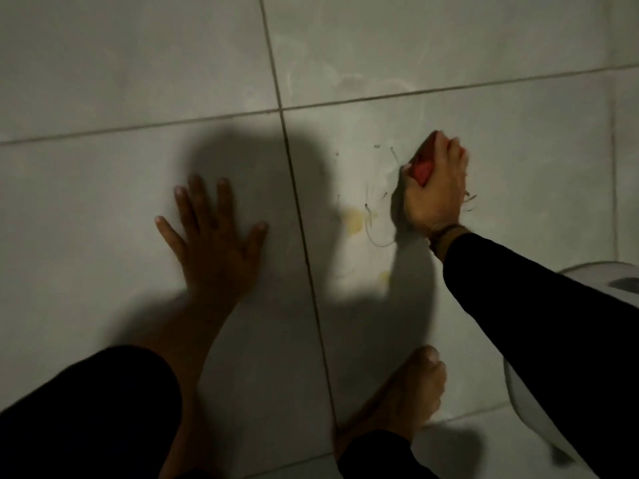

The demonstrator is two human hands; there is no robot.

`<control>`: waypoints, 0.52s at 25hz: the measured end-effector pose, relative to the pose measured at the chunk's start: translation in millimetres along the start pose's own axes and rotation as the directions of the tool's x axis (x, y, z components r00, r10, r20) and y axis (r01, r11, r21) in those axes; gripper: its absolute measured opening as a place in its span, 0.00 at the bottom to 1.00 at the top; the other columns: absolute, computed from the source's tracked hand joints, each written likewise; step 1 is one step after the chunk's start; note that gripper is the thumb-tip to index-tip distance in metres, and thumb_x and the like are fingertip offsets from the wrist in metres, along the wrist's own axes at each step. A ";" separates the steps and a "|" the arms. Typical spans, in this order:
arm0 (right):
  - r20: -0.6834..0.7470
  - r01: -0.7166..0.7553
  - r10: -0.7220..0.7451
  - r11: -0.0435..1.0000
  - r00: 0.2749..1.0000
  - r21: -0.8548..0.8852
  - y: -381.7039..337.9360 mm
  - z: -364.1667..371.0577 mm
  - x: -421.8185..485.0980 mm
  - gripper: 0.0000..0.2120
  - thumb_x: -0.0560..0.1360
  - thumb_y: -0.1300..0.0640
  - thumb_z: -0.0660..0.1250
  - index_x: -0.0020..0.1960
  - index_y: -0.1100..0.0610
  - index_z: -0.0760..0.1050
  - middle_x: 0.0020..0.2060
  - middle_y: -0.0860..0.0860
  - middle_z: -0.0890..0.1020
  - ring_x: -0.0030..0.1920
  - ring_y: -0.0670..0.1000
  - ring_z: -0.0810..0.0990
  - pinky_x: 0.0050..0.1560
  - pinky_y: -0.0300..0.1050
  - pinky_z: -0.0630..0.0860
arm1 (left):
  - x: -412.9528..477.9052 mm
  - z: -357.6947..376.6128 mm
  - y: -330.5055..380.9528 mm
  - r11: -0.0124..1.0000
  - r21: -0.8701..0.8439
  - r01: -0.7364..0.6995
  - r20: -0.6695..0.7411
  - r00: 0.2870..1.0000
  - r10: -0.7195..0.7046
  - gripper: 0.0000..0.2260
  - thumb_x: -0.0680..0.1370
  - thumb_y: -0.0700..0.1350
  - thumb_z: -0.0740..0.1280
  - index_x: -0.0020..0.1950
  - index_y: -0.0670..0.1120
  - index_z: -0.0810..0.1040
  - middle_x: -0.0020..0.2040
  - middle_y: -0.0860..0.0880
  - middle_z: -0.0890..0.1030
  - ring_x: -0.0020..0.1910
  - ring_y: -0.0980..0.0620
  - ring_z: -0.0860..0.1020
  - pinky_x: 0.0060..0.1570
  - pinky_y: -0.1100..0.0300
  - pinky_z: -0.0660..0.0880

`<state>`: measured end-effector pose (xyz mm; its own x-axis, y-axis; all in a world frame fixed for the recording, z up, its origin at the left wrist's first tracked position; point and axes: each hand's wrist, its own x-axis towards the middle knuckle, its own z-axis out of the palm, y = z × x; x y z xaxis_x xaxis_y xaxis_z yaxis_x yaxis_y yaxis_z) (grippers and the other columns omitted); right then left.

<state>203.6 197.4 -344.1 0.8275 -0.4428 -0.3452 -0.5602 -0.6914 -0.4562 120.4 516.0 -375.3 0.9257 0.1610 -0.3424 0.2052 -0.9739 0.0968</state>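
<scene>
My right hand (432, 202) grips the red scrubber (422, 171) against the floor (103, 81) just beyond the yellow stain (353, 219), my left hand (214, 247) lies spread flat bracing me, and if the floor is slick that hand or my bare foot (411, 392) may slide and tip me forward.

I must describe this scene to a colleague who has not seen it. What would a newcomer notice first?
The right hand, right of centre, grips a red scrubber against the pale tiled floor, with a yellowish stain and stray hairs just to its left. The left hand lies flat, fingers spread, in shadow left of centre. A bare foot stands near the bottom.
</scene>
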 end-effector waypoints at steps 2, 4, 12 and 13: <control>-0.073 0.104 -0.120 0.977 0.990 -0.187 -5.7 35.6 17.2 0.39 0.82 0.41 0.64 0.87 0.54 0.55 0.87 0.60 0.57 0.87 0.65 0.52 0.86 0.69 0.54 | 1.9 29.0 -12.5 0.999 -0.020 -0.046 -0.167 0.985 0.042 0.38 0.83 0.68 0.54 0.89 0.55 0.51 0.90 0.41 0.51 0.88 0.36 0.51 0.80 0.28 0.46; -0.154 0.172 -0.210 0.957 0.965 -0.232 -36.6 57.2 36.5 0.43 0.80 0.30 0.59 0.87 0.52 0.56 0.87 0.59 0.58 0.87 0.64 0.52 0.86 0.71 0.53 | 2.7 40.5 -18.7 0.996 -0.024 -0.080 -0.234 0.970 0.072 0.37 0.83 0.68 0.54 0.89 0.55 0.51 0.89 0.40 0.51 0.88 0.36 0.51 0.80 0.28 0.46; 0.138 0.514 -0.501 0.779 0.854 -0.359 -50.9 97.0 -79.2 0.35 0.85 0.34 0.47 0.87 0.51 0.57 0.88 0.59 0.56 0.88 0.64 0.50 0.86 0.69 0.52 | 2.3 31.1 -16.8 0.997 -0.053 -0.061 -0.174 0.983 0.051 0.37 0.83 0.66 0.54 0.89 0.54 0.51 0.89 0.40 0.50 0.88 0.34 0.50 0.79 0.24 0.48; 0.130 0.497 -0.486 0.787 0.864 -0.364 -38.5 89.0 -75.4 0.33 0.85 0.38 0.49 0.87 0.51 0.56 0.88 0.58 0.55 0.88 0.63 0.50 0.86 0.70 0.53 | 1.7 31.0 -17.1 0.997 -0.056 -0.052 -0.168 0.985 0.042 0.37 0.82 0.65 0.54 0.89 0.54 0.52 0.89 0.40 0.50 0.88 0.34 0.50 0.79 0.24 0.48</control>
<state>159.5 308.2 -373.4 0.9827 0.0276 -0.1832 -0.0160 -0.9726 -0.2319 108.6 528.0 -406.5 0.9737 0.1450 -0.1759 0.1746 -0.9704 0.1668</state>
